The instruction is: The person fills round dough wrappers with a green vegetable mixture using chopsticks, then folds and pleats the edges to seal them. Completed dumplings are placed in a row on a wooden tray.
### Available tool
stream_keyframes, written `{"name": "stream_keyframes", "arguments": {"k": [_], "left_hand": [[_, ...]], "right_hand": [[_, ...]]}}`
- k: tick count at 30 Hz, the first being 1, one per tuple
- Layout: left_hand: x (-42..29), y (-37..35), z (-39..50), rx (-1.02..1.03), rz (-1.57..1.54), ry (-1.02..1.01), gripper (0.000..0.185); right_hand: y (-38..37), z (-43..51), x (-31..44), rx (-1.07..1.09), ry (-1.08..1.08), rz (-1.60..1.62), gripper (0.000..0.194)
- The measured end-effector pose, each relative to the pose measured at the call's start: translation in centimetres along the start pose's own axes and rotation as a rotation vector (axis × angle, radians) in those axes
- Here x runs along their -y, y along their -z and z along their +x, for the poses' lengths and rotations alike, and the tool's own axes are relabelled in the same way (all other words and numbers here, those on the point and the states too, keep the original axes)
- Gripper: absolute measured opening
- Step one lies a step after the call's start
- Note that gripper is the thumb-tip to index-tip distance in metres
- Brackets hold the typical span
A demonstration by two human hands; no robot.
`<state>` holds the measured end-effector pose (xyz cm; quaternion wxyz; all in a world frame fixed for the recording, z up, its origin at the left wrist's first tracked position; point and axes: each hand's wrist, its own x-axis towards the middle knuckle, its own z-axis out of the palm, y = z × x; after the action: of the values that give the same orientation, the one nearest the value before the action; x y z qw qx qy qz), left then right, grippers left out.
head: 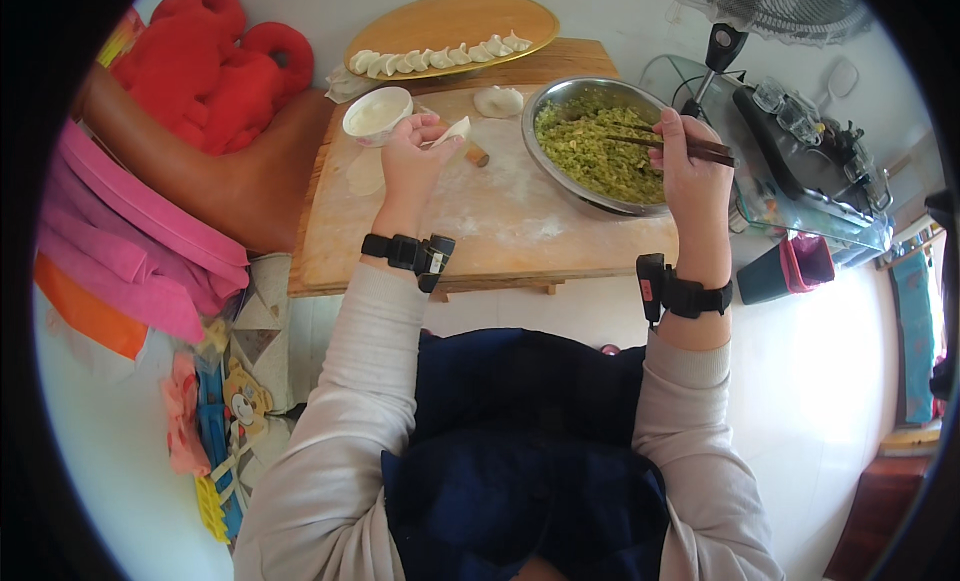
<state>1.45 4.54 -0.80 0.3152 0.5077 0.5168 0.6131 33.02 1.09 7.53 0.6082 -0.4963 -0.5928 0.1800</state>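
Note:
A pale dough wrapper (454,131) rests in the fingers of my left hand (412,149), above the floury wooden board (495,243). My right hand (691,157) grips dark chopsticks (709,152), their tips in the chopped green filling (600,149) of a steel bowl (534,155). Partly behind my left hand lies a wooden rolling pin (477,156). Flat dough rounds (364,173) lie on the board left of that hand. A white bowl (377,115) with pale contents stands just beyond them. Near the steel bowl sits a lump of dough (498,101).
A round tray (450,25) at the back carries a row of folded dumplings (420,59). On the right are an electric fan (724,44), a glass-topped stand (810,221) with a gas stove (787,149), and a lined bin (784,269). A brown leather seat (292,146) adjoins the board's left side.

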Motion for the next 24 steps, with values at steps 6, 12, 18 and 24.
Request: {"name": "stream_keyframes", "arguments": {"k": [6, 12, 18, 24], "left_hand": [[0.5, -1.3, -0.2, 0.033, -0.621, 0.297, 0.031], [-3.0, -4.0, 0.4, 0.162, -0.725, 0.400, 0.033], [-7.2, -9.6, 4.9, 0.376, 0.357, -0.135, 0.028], [-9.0, -11.9, 7.9, 0.688, 0.983, -0.428, 0.025]], "right_hand": [[-0.2, -0.1, 0.7, 0.050, -0.154, 0.126, 0.034], [0.2, 0.5, -0.1, 0.147, -0.159, -0.085, 0.033], [-2.9, 1.1, -2.9, 0.082, -0.005, -0.129, 0.034], [-3.9, 0.5, -3.8, -0.021, -0.237, 0.148, 0.038]]}}
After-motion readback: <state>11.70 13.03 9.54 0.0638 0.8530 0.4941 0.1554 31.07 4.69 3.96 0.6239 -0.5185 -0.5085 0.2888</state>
